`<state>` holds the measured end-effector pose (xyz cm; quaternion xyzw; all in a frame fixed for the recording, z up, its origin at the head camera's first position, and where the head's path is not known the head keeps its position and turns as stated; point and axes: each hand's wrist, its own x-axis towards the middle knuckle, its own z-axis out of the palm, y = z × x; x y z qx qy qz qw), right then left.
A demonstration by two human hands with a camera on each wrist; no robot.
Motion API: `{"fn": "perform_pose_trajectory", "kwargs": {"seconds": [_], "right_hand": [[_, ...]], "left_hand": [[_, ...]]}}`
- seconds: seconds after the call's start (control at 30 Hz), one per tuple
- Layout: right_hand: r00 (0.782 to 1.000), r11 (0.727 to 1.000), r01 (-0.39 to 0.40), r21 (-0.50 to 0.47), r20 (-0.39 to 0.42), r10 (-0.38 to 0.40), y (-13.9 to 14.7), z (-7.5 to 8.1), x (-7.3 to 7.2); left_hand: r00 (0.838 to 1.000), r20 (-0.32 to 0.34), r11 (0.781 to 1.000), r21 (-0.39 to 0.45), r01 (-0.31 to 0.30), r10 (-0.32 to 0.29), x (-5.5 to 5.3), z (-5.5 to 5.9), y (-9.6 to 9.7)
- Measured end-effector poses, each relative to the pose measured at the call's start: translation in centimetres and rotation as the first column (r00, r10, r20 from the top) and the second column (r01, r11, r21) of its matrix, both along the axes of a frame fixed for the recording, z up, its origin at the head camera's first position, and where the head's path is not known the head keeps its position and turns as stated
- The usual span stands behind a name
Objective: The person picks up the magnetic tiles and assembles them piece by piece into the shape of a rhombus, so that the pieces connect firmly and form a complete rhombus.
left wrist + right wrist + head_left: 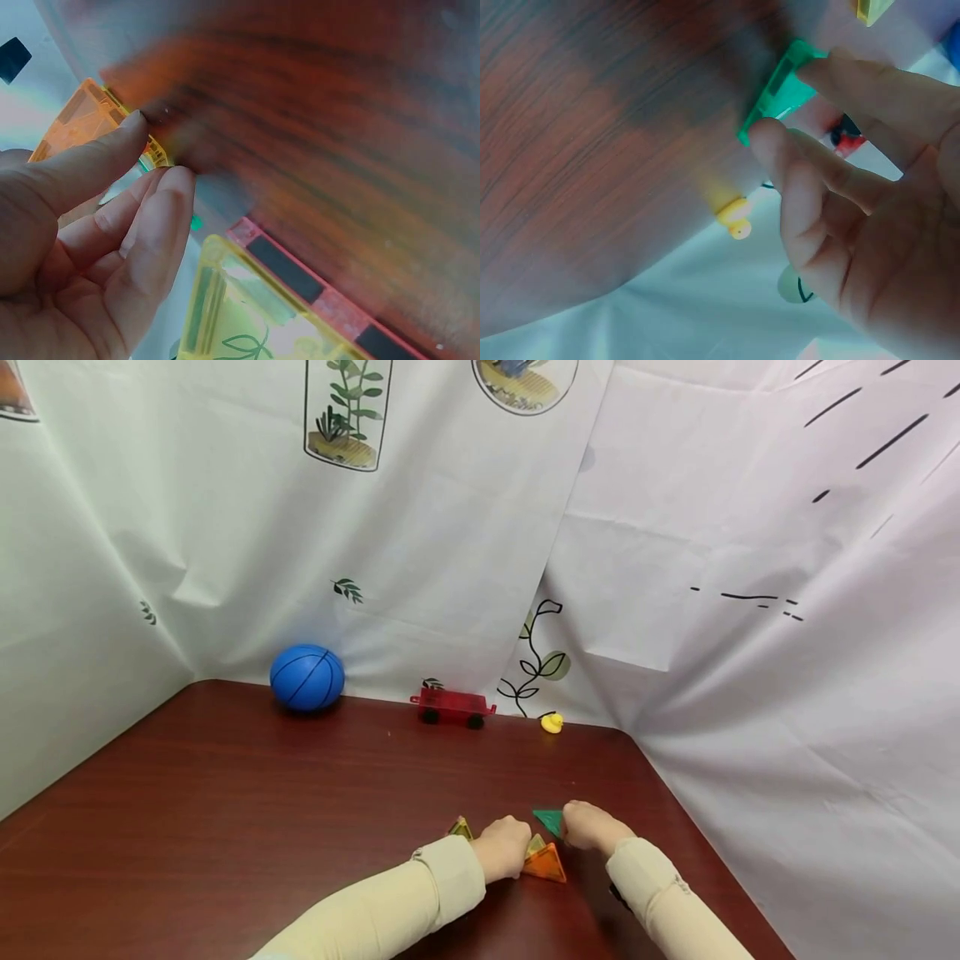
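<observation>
My right hand [592, 827] pinches a green triangular magnetic tile [787, 82] between thumb and fingertips, its edge close over the table. Left of it, my left hand [504, 847] has thumb and fingertips at the edge of an orange triangular tile [546, 863], where a yellow strip [156, 151] shows. Behind the orange tile, a pale yellow tile [536, 843] leans up to a point. On the other side of the left hand stands another yellow triangular tile [262, 307], mostly covered by the hand in the head view. A red strip with dark sections [326, 296] runs along its base.
Along the back edge of the dark red wooden table [300, 793] sit a blue ball [307, 677], a red toy wagon [453, 703] with black wheels, and a small yellow duck [552, 723]. White printed cloth [435, 543] hangs behind and at both sides.
</observation>
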<state>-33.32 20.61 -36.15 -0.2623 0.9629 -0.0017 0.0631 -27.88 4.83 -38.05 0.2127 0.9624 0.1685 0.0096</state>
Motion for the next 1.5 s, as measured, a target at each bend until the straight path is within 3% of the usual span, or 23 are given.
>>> {"fn": "perform_pose_trajectory", "kwargs": {"seconds": [0.27,0.47,0.6,0.83,1.13,1.3,1.5], "right_hand": [[0.998,0.998,0.044,-0.042,0.051,-0.042,0.5,0.3,0.3],[0.980,0.978,0.197,-0.072,0.023,-0.196,1.3,-0.4,-0.9],[0.965,0.962,0.258,-0.088,0.070,-0.253,2.1,-1.5,-1.5],[0.969,0.960,0.240,-0.146,0.098,-0.227,2.5,-1.9,-1.8],[0.962,0.961,0.251,-0.117,0.146,-0.233,2.3,-1.0,-1.5],[0.949,0.938,0.281,-0.205,0.202,-0.240,2.2,-0.7,-1.2],[0.968,0.909,0.230,-0.349,0.173,-0.179,1.9,-0.2,-0.9]], "left_hand": [[1.000,-0.025,1.000,-0.003,0.007,-0.007,-0.2,-0.2,0.0],[1.000,-0.016,1.000,0.001,0.015,-0.015,0.1,-0.1,0.1],[1.000,0.000,1.000,0.007,0.018,-0.018,0.4,-0.2,0.4],[1.000,-0.019,1.000,-0.002,-0.003,0.003,0.3,-0.4,0.5],[0.999,-0.052,1.000,-0.022,-0.011,0.010,-0.3,-0.2,0.3],[0.998,-0.059,1.000,-0.018,-0.010,0.009,-0.4,-0.2,0.3],[0.999,-0.047,1.000,-0.022,-0.007,0.006,-0.3,-0.3,0.3]]}}
